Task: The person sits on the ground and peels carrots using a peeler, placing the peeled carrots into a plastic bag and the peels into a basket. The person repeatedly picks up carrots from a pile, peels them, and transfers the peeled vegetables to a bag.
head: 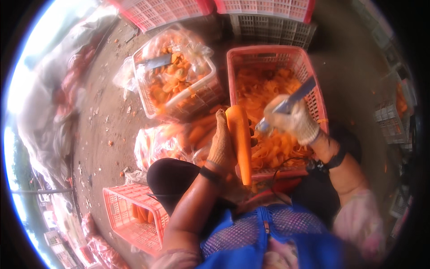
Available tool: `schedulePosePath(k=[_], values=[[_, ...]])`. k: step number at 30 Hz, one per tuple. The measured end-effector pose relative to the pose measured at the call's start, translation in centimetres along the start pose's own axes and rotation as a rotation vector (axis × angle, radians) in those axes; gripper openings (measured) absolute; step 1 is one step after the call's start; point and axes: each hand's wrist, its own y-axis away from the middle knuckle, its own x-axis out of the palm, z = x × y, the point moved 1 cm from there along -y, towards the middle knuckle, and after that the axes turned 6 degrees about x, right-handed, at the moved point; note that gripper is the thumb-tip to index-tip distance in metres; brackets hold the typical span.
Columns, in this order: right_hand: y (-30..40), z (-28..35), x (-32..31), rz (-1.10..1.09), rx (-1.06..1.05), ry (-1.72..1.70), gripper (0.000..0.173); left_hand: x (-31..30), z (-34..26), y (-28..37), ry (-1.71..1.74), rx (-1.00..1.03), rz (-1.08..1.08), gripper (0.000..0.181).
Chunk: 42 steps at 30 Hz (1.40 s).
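Note:
My left hand [221, 144], in a knitted glove, grips a large, smooth orange carrot [240, 144] that points down toward my lap. The thumb lies along its left side, and dark fingertips show at its right edge. To the right, my gloved right hand [290, 117] is closed around a blurred, blue-grey hand tool [285, 106], probably a peeler. Its lower end is a short way from the carrot, and its other end juts up and right. Beneath both hands stands a red plastic crate [231, 72] heaped with carrot peelings [268, 87].
A pale crate [179, 101] lined with clear plastic holds carrot pieces [171, 82], with a flat grey blade [159, 62] on top. Whole carrots [201, 131] spill from a plastic bag [158, 141]. A tipped pink crate [127, 232] contains several carrots. More crates [272, 28] stand ahead.

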Motion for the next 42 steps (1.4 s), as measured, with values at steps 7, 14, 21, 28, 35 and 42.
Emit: schedulePosePath(k=[7, 14, 21, 28, 35, 42], values=[[-2.2, 0.4, 0.2, 0.155, 0.017, 0.087, 0.021, 3.0, 1.5, 1.5, -0.077, 0.019, 0.097, 0.056], [-2.1, 0.6, -1.4, -0.145, -0.075, 0.145, 0.019, 0.8, 0.5, 0.3, -0.013, 0.039, -0.038, 0.066], [-0.6, 0.4, 1.5, 0.256, -0.027, 0.096, 0.022, 1.2, 2.8, 1.1, -0.097, -0.040, 0.090, 0.064], [-3.9, -0.3, -2.3, -0.204, -0.198, 0.115, 0.019, 1.2, 0.5, 0.7, -0.001, -0.034, -0.028, 0.072], [0.4, -1.5, 2.6, 0.351, -0.119, 0.157, 0.023, 0.1, 2.1, 0.8, -0.390, 0.109, 0.194, 0.054], [-5.1, -0.1, -3.9, -0.313, -0.144, 0.172, 0.016, 1.4, 0.7, 1.7, -0.107, -0.002, -0.074, 0.076]])
